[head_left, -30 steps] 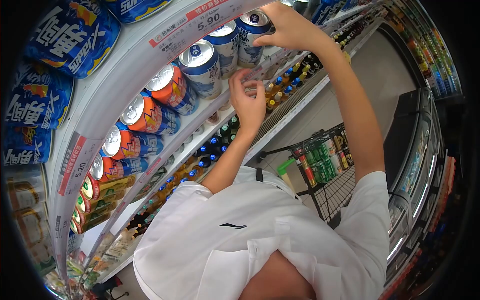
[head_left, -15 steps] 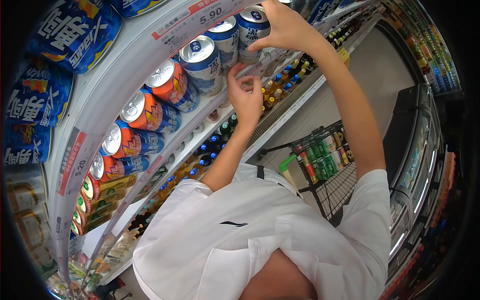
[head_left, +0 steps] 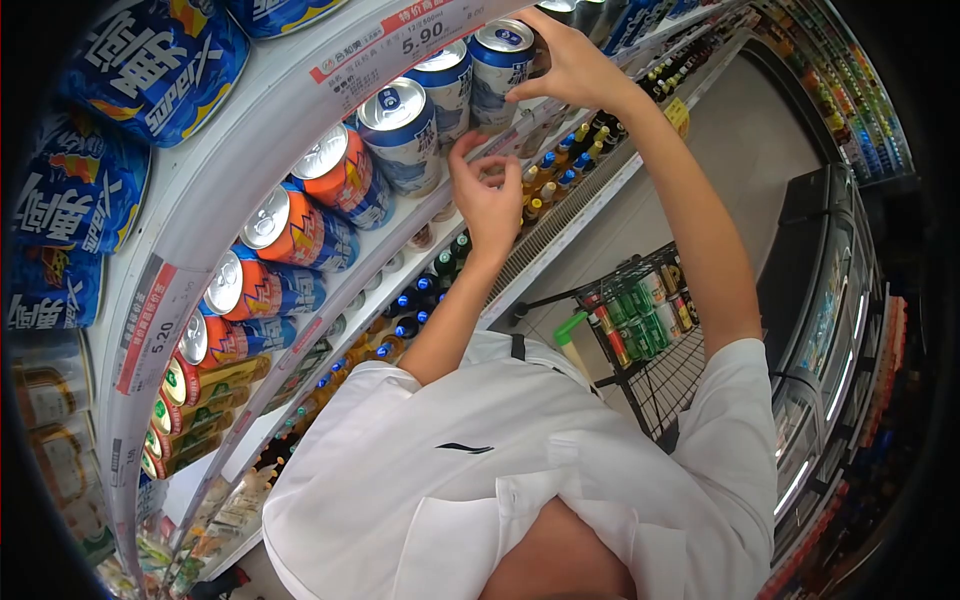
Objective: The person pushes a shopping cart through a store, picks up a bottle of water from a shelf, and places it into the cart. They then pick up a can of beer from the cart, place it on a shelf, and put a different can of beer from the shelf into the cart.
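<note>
My right hand (head_left: 575,68) grips a blue-and-white can (head_left: 498,75) at the front of the shelf, with the thumb on its near side and the other fingers partly hidden behind it. Just below, my left hand (head_left: 490,200) has its fingers curled towards the thumb at the shelf edge, near the can's base, with nothing visible inside. More blue-and-white cans, one in the middle (head_left: 448,85) and one further left (head_left: 398,130), stand upright beside the gripped can. Orange-and-blue cans (head_left: 345,170) continue the row to the left.
A curved shelf rail with price tags (head_left: 425,38) runs above the cans. Lower shelves hold bottles (head_left: 425,290). Behind the right arm's elbow side, a black wire cart (head_left: 650,385) carries green cans (head_left: 640,325). A freezer case (head_left: 815,300) stands at the right.
My right hand and the gripped can have shifted slightly left and down, and the can's top now shows more. My left hand has barely moved.
</note>
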Motion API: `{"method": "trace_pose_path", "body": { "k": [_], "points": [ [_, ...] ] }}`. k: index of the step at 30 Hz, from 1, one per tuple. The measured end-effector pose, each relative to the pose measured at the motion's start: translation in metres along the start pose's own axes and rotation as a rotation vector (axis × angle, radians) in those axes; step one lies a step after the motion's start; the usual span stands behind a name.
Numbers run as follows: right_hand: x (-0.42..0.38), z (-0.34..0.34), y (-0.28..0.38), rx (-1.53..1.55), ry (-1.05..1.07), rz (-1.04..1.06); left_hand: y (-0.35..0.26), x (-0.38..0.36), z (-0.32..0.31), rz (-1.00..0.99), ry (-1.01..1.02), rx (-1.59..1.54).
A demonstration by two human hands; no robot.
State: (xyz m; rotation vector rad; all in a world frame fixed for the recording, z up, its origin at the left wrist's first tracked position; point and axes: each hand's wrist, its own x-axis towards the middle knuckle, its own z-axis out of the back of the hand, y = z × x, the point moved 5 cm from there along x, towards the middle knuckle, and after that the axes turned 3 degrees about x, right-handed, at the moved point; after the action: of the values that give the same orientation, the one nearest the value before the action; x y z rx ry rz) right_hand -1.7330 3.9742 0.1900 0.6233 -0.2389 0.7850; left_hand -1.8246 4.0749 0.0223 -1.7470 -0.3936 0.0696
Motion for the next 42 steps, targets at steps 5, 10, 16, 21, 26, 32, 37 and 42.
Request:
{"method": "trace_pose_path", "body": {
  "k": [5, 10, 16, 21, 26, 32, 37, 42],
  "points": [
    [0.003, 0.003, -0.003, 0.088, 0.090, -0.110, 0.002, 0.000, 0.000, 0.000, 0.005, 0.007],
    [0.003, -0.011, -0.037, 0.151, 0.099, -0.012, 0.006, 0.000, -0.002, 0.000, -0.005, 0.021],
    [-0.003, 0.002, -0.008, -0.052, 0.076, -0.007, 0.013, -0.001, 0.003, 0.012, -0.003, 0.002],
    [0.012, 0.002, 0.029, -0.296, 0.018, 0.145, 0.009, -0.006, 0.013, 0.116, 0.003, 0.011],
    [0.025, -0.029, 0.038, -0.274, -0.008, 0.172, -0.024, -0.017, 0.033, -0.141, -0.077, 0.119],
    [0.032, -0.023, 0.047, -0.269, 0.056, 0.119, -0.044, -0.021, 0.058, -0.509, -0.208, 0.474],
    [0.032, -0.023, 0.048, -0.146, -0.064, 0.293, -0.052, -0.016, 0.062, -0.529, -0.259, 0.543],
    [0.033, -0.017, 0.055, -0.030, 0.062, 0.110, -0.052, -0.017, 0.061, -0.491, -0.267, 0.517]
  ]
}}
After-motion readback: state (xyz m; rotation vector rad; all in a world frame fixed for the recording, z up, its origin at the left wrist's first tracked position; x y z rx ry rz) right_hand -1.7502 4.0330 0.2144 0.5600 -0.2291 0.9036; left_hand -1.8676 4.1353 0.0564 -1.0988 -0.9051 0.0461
